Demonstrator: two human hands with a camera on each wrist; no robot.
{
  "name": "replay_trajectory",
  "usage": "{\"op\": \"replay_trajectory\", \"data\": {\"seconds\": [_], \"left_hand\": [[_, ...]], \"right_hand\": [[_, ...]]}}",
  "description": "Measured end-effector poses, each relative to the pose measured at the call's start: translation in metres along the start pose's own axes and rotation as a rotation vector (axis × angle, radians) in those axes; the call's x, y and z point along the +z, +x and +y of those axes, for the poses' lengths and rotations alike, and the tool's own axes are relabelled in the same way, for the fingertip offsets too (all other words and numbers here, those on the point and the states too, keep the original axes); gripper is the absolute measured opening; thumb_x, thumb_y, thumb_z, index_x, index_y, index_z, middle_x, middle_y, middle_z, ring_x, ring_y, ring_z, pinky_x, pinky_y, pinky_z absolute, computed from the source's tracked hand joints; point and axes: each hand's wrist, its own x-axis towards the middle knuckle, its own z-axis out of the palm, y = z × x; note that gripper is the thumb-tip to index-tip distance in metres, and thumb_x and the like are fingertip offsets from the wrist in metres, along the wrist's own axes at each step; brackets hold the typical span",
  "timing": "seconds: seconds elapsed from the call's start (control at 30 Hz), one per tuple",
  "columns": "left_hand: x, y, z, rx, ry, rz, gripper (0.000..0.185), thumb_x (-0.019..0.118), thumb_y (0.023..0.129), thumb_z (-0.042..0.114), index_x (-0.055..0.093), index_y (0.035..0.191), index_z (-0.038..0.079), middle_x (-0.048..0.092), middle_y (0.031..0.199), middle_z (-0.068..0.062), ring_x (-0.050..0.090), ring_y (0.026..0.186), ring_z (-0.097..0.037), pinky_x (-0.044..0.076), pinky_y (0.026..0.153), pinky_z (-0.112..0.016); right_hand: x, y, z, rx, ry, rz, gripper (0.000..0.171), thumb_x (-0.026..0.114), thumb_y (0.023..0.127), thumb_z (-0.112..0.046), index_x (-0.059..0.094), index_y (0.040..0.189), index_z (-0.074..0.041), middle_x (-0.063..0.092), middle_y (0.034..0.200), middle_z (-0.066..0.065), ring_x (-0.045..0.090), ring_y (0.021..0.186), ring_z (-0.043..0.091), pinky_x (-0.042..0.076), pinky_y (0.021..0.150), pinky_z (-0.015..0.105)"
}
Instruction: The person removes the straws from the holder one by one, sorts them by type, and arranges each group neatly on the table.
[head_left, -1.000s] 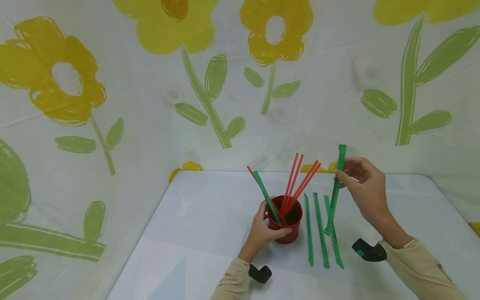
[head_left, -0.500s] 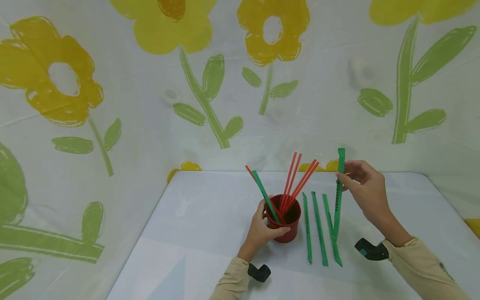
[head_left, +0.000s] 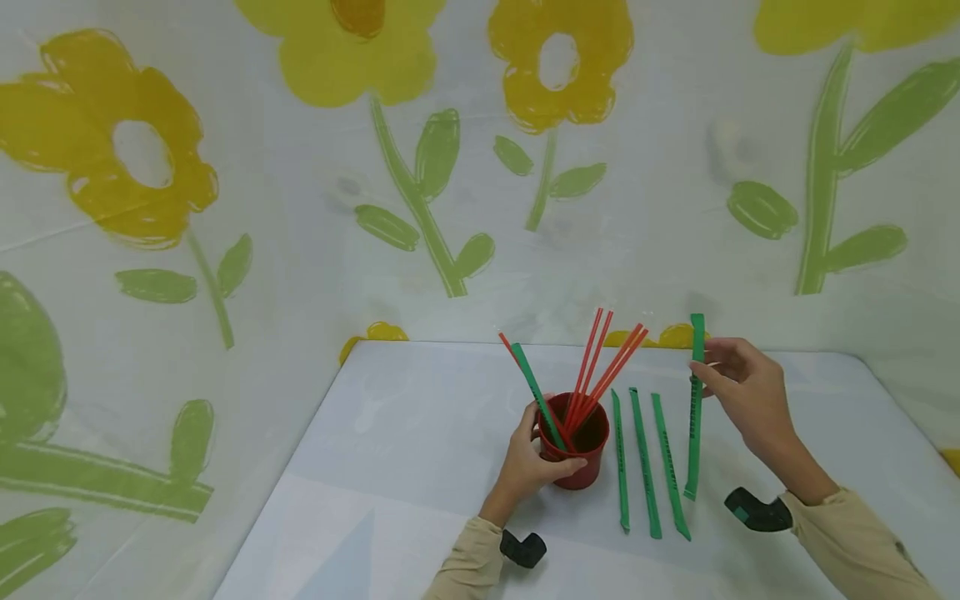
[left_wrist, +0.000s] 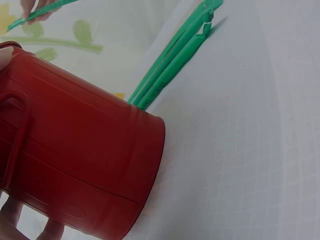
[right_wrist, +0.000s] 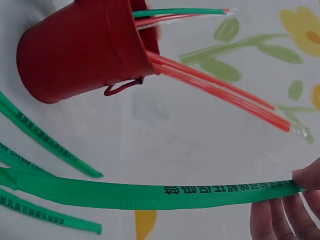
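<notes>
My left hand grips a small red metal bucket by its side, the thumb across the front near the rim. Several red straws in clear sleeves and one green-wrapped straw lean out of the bucket. Between thumb and fingers my right hand pinches another green paper-wrapped straw near its upper part; it hangs nearly upright at the right. Three more green-wrapped straws lie side by side on the table, between the bucket and the held one. In the left wrist view the red bucket fills the left half.
The white table meets a pale cloth backdrop printed with yellow flowers. Black wrist cameras are strapped to both wrists.
My right hand has moved down and slightly right with the green-wrapped straw, which now hangs apart from the row on the table. The left hand keeps its grip on the bucket.
</notes>
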Motion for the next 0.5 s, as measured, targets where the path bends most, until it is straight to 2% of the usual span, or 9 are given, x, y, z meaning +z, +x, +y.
{"op": "replay_trajectory", "data": {"seconds": [0.13,0.23,0.3,0.5], "left_hand": [[0.001,0.0,0.002,-0.029,0.005,-0.012,0.081,0.077,0.074,0.021,0.034,0.141,0.007,0.051,0.133,-0.009,0.046,0.121,-0.026,0.046,0.092,-0.038],[0.0,0.0,0.0,-0.025,-0.001,-0.018,0.081,0.078,0.074,0.022,0.034,0.141,0.007,0.051,0.133,-0.01,0.045,0.121,-0.029,0.047,0.09,-0.036],[0.002,0.001,-0.007,-0.023,-0.004,-0.016,0.082,0.078,0.074,0.022,0.034,0.142,0.01,0.051,0.134,-0.008,0.045,0.122,-0.029,0.047,0.09,-0.035],[0.005,0.003,-0.033,-0.035,0.017,0.005,0.081,0.079,0.074,0.028,0.034,0.141,0.025,0.05,0.133,0.006,0.045,0.121,-0.017,0.047,0.09,-0.035]], "right_hand": [[-0.001,-0.002,0.006,0.022,-0.026,-0.005,0.037,0.064,0.091,-0.019,0.053,0.119,0.002,0.058,0.094,-0.003,0.059,0.073,0.001,0.051,0.06,0.016],[-0.002,-0.002,0.01,0.043,-0.041,-0.012,0.037,0.064,0.091,-0.021,0.054,0.118,0.002,0.058,0.097,0.002,0.059,0.074,0.001,0.051,0.06,0.016],[-0.001,-0.002,0.013,0.059,-0.053,-0.021,0.038,0.063,0.091,-0.023,0.053,0.118,0.002,0.057,0.098,0.004,0.058,0.074,0.0,0.051,0.06,0.016],[0.0,-0.002,0.023,0.089,-0.058,-0.049,0.037,0.062,0.092,-0.022,0.054,0.119,0.002,0.058,0.1,0.007,0.058,0.074,0.002,0.052,0.06,0.019]]}}
